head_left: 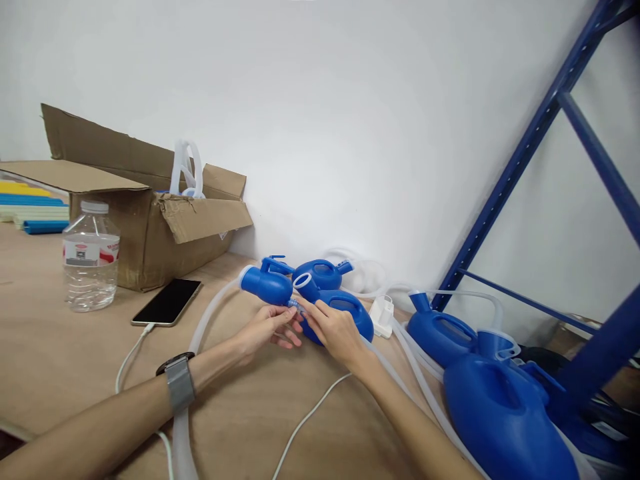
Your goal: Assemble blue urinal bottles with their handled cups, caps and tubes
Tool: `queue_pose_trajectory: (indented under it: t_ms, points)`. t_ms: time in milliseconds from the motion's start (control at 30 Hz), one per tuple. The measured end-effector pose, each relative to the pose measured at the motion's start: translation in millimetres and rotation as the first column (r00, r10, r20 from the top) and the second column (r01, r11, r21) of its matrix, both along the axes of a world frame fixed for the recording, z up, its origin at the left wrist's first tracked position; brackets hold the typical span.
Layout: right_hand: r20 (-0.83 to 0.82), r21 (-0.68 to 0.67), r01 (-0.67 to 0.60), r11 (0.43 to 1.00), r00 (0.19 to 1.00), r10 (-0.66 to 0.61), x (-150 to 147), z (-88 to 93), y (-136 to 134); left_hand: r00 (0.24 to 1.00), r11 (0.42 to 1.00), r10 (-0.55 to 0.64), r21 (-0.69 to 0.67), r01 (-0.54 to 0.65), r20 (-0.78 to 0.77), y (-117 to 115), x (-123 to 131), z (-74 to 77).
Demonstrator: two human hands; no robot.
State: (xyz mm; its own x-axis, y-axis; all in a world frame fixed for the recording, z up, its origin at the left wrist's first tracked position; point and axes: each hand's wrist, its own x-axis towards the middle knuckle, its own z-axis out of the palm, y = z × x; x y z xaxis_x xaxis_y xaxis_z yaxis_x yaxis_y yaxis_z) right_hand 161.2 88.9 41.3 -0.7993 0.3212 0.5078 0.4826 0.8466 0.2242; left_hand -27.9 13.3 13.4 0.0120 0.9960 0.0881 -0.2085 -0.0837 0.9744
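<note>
My left hand (274, 328) and my right hand (333, 328) meet in front of the blue bottles. Between their fingertips is a small clear plastic fitting (294, 304), pinched from both sides; the fingers partly cover it. Just above it lies a tilted blue urinal bottle (269, 285) with a white ring on its mouth, where a clear hose (213, 312) joins. Whether the fitting is attached to this bottle I cannot tell. A second blue bottle (350, 308) with an uncovered mouth sits behind my right hand, and a third bottle (316, 272) lies farther back.
More blue bottles (505, 413) with hoses crowd the right, below a blue metal rack (510, 167). A white charger (382, 316) stands near the middle. On the left are a phone (167, 301) on a cable, a water bottle (91, 260) and an open cardboard box (130, 247).
</note>
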Motion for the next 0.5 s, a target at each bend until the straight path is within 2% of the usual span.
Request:
queue_pose_trajectory:
  t_ms: [200,367,500]
  points:
    - [0.042,0.036,0.006,0.999,0.999,-0.008,2.4,4.7,3.0,0.994,0.998,0.053,-0.013,-0.054,-0.095,1.0,-1.7,-2.2]
    - [0.013,0.056,-0.019,0.998,1.000,0.019,9.7,7.2,13.8,0.986,0.986,0.164,0.015,-0.165,0.023,1.5,-10.2,-2.3]
    - [0.069,-0.054,-0.126,0.991,0.989,0.130,19.3,14.7,20.3,0.976,0.976,0.211,0.046,-0.213,0.056,4.1,-17.6,0.2]
